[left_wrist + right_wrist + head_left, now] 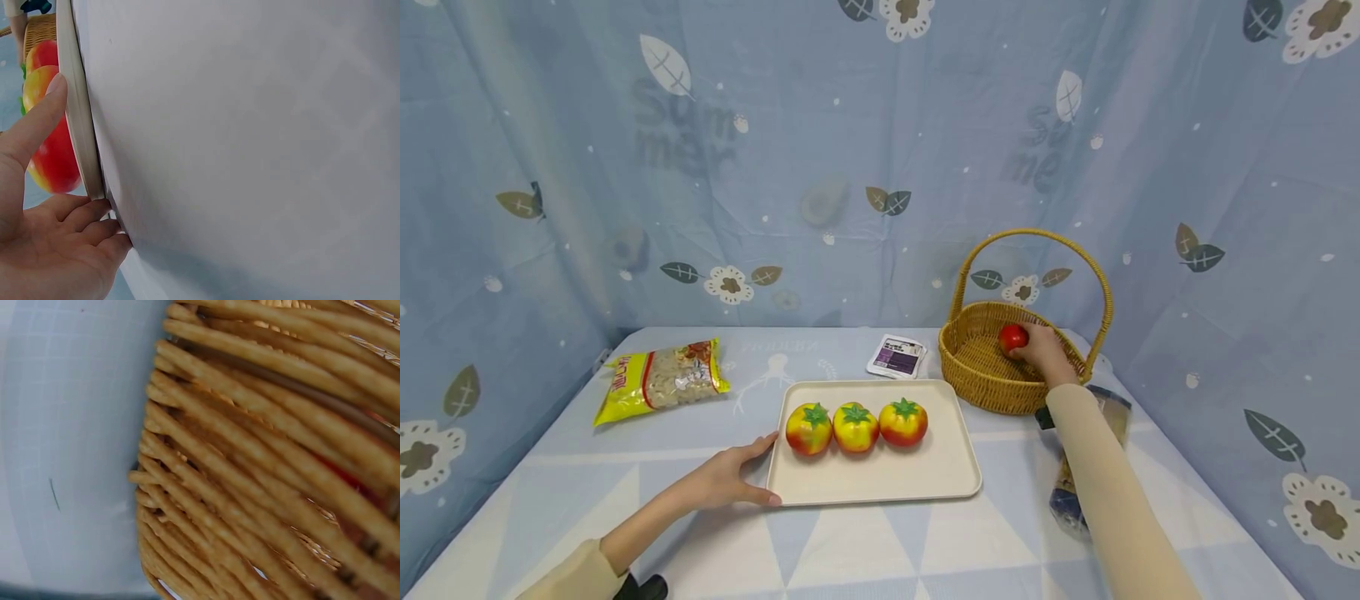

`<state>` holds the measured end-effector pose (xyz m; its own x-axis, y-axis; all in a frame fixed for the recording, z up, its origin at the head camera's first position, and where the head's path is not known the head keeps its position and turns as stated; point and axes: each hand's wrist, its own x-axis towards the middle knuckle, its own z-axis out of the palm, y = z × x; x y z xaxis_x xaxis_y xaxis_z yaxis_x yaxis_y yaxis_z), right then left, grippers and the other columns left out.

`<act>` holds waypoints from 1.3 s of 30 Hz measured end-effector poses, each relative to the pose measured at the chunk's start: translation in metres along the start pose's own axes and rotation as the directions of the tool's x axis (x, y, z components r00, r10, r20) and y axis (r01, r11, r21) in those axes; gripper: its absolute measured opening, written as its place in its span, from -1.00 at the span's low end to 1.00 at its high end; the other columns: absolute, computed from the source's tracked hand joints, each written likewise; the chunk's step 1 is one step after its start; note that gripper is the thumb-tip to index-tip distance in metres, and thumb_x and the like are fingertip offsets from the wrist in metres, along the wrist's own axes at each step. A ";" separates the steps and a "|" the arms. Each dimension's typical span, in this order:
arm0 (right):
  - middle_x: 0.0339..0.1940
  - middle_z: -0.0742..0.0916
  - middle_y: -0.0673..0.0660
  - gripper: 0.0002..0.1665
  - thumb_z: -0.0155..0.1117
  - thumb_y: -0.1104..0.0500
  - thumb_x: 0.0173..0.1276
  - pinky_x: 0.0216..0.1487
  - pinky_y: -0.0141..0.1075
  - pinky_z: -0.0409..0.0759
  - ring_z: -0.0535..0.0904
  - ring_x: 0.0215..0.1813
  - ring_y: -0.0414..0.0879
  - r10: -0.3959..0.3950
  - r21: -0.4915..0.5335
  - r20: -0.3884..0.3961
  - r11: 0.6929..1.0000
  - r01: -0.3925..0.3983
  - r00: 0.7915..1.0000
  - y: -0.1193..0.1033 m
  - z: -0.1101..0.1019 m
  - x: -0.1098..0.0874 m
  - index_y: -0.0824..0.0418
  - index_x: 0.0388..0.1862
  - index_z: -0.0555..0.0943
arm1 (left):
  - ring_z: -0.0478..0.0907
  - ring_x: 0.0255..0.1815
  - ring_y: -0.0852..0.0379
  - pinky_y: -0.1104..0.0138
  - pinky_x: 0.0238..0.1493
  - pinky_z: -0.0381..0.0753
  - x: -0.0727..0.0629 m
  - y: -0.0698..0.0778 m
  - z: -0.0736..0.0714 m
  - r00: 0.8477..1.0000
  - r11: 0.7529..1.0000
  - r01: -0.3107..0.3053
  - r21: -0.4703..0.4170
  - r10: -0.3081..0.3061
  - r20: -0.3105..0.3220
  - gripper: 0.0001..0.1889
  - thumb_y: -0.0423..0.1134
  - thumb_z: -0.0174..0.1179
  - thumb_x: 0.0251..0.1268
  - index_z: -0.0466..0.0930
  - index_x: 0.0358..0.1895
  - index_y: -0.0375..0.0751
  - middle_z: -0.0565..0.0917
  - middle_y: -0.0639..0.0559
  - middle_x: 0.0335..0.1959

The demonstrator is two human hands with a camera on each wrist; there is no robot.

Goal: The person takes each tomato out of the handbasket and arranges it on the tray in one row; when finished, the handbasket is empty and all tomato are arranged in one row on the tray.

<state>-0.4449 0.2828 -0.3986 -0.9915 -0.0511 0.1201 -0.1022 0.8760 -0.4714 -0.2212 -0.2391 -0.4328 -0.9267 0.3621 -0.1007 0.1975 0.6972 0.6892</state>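
Observation:
On the table lies a cream rectangular tray [880, 487] with three yellow-and-red, tomato-like fruits [856, 428] with green leafy tops, in a row. My left hand [730, 477] grips the tray's near left corner. In the left wrist view its thumb lies against the rim, and the other fingertips bend in at the tray's edge. At the back right, my right hand [1043, 350] holds a round red fruit [1013, 337] inside the wicker basket [992, 387], below its arched handle. Basket weave hides most of that hand in the right wrist view.
A yellow food bag [662, 380] lies at the back left. Flat white-and-purple packets [897, 357] lie between tray and basket. Under the right forearm is a clear-wrapped package [1067, 504], partly hidden. A blue patterned curtain [820, 167] encloses the table's back and sides.

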 end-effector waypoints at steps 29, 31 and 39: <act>0.14 0.57 0.48 -0.23 0.36 0.04 0.30 0.12 0.11 0.49 0.50 0.11 0.29 -0.100 0.147 -0.050 0.983 0.107 0.994 -0.012 -0.009 -0.033 0.46 0.34 0.36 | 0.08 0.41 -0.42 -0.19 0.35 0.12 -0.002 0.001 0.001 1.000 1.000 -0.009 -0.009 0.009 0.005 0.10 0.06 0.51 -0.10 0.11 0.47 -0.37 0.18 -0.47 0.40; 0.14 0.57 0.46 -0.22 0.36 0.02 0.30 0.13 0.10 0.50 0.51 0.12 0.28 -0.105 0.158 -0.061 0.981 0.114 0.993 -0.012 -0.010 -0.036 0.44 0.33 0.37 | 0.08 0.41 -0.42 -0.19 0.35 0.12 -0.002 0.001 0.002 1.000 1.000 -0.008 -0.006 0.008 0.004 0.10 0.07 0.51 -0.10 0.10 0.47 -0.37 0.18 -0.47 0.40; 0.14 0.58 0.44 -0.22 0.39 -0.01 0.27 0.11 0.13 0.50 0.52 0.11 0.28 -0.140 0.156 -0.037 0.977 0.144 0.989 -0.019 -0.011 -0.050 0.42 0.32 0.40 | 0.08 0.41 -0.42 -0.18 0.35 0.11 -0.001 0.001 0.000 1.000 1.000 -0.008 -0.007 0.008 0.004 0.10 0.05 0.51 -0.10 0.10 0.47 -0.38 0.18 -0.47 0.40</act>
<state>-0.3926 0.2740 -0.3861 -0.9638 -0.1555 0.2168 -0.2553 0.7738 -0.5797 -0.2197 -0.2384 -0.4319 -0.9239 0.3699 -0.0978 0.2026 0.6897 0.6952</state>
